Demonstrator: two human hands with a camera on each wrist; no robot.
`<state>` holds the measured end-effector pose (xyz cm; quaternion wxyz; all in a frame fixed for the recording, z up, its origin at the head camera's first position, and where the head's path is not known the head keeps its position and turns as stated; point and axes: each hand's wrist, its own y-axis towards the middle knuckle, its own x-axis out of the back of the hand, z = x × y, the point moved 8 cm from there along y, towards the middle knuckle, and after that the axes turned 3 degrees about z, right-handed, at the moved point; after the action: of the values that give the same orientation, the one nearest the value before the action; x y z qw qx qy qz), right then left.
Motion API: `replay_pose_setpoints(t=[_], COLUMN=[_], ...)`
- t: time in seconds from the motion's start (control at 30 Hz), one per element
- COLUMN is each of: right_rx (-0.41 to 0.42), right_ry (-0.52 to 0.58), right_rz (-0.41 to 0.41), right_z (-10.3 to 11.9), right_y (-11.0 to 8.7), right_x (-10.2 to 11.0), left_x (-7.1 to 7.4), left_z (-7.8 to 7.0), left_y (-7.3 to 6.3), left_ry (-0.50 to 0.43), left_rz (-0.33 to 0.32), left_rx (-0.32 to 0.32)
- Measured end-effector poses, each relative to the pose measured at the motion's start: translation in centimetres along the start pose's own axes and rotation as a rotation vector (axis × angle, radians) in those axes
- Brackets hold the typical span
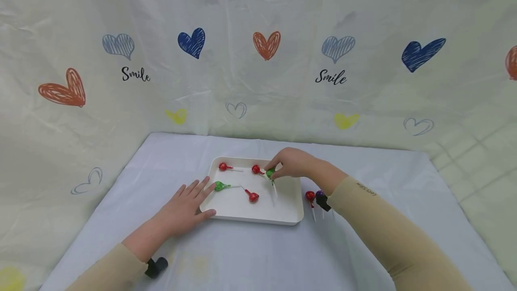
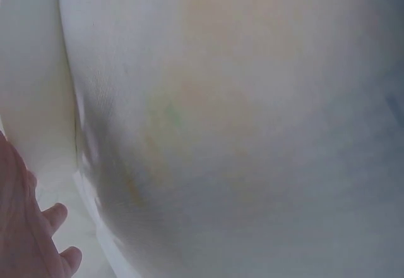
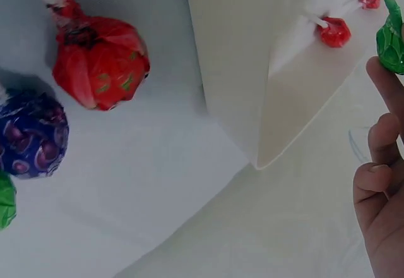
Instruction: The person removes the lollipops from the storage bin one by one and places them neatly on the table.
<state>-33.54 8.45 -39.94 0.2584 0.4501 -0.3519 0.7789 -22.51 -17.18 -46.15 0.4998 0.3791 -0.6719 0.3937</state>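
My right hand pinches a green-wrapped lollipop over the right part of a white tray; the right wrist view shows the green lollipop at the fingertips. My left hand lies with straight, spread fingers at the tray's left edge. Inside the tray are a red lollipop at the back left, another red lollipop near the right hand, a green lollipop by the left fingers, and a red lollipop toward the front. The left wrist view catches only part of the left hand.
Right of the tray, a red lollipop and a purple lollipop lie on the white-covered table, partly behind the right wrist. Beside them, the right wrist view shows the edge of a green lollipop. A heart-printed curtain stands behind.
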Motion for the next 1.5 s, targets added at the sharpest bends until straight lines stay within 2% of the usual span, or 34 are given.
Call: replay_pose_setpoints(t=[0.17, 0.43, 0.8, 1.03, 1.13, 1.33, 1.5], right_rx=[-0.015, -0.025, -0.038, -0.114, -0.121, -0.129, -0.139], right_ry=[0.025, 0.033, 0.027, 0.064, 0.064, 0.078, 0.102], right_rz=[-0.032, -0.062, -0.086, -0.072, -0.075, -0.078, -0.074], right_z=[-1.3, -3.4, -7.4, -9.8, -10.7, -12.1, -12.8], right_y=[-1.8, -5.1, -10.0, -13.0, -14.1, -15.6, -15.7], right_x=[0.7, 1.0, -0.3, -1.1, -1.3, -1.5, -2.0], left_x=[-0.2, -0.1, -0.1, -0.1, -0.1, 0.2, 0.1], left_z=[0.2, 0.1, 0.0, -0.1, -0.2, -0.4, -0.3], left_y=[0.1, 0.0, -0.1, -0.1, -0.1, -0.2, 0.0], left_ry=[-0.006, -0.009, -0.001, -0.013, -0.016, -0.008, -0.009], left_rz=[0.002, -0.028, 0.001, 0.008, 0.01, 0.011, -0.006], left_rx=[0.007, -0.012, 0.004, 0.009, 0.009, 0.008, 0.002])
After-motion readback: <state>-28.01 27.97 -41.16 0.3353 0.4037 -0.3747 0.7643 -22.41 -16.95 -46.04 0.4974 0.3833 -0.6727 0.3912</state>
